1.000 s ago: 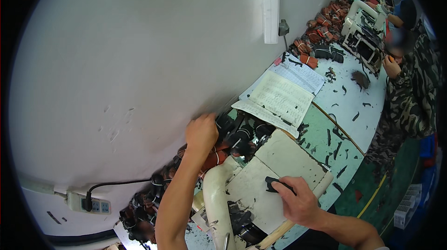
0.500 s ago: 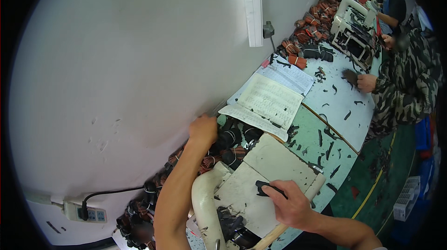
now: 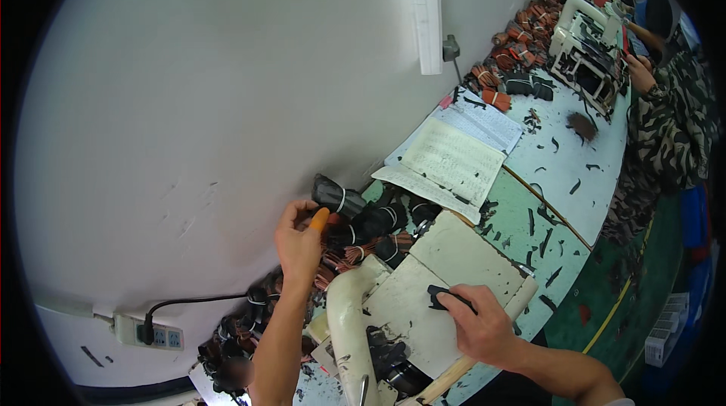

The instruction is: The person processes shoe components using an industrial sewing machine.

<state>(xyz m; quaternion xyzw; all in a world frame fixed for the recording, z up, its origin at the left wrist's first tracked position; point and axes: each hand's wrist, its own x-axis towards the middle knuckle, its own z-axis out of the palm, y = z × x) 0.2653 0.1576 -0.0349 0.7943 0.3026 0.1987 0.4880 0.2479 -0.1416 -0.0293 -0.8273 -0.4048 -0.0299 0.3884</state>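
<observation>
My left hand, with an orange finger cot on the thumb, is by the wall over the pile of bundles. Its fingers are apart and loosely bent, and nothing shows in them. Beside its fingertips a black bundle tied with a white band lies on top of the pile. My right hand is closed on a small black strip, holding it just over the cream flat top of a machine. Whether the strip touches that surface I cannot tell.
An open notebook lies behind the machine. Black scraps are scattered over the green table. Red-brown bundles are heaped along the wall. A power strip is on the wall at left. A person in camouflage sleeves works at far right.
My left hand has drawn back from the pile toward the lower left, leaving the black bundle in view. My right hand still holds the strip. The whole view has shifted slightly.
</observation>
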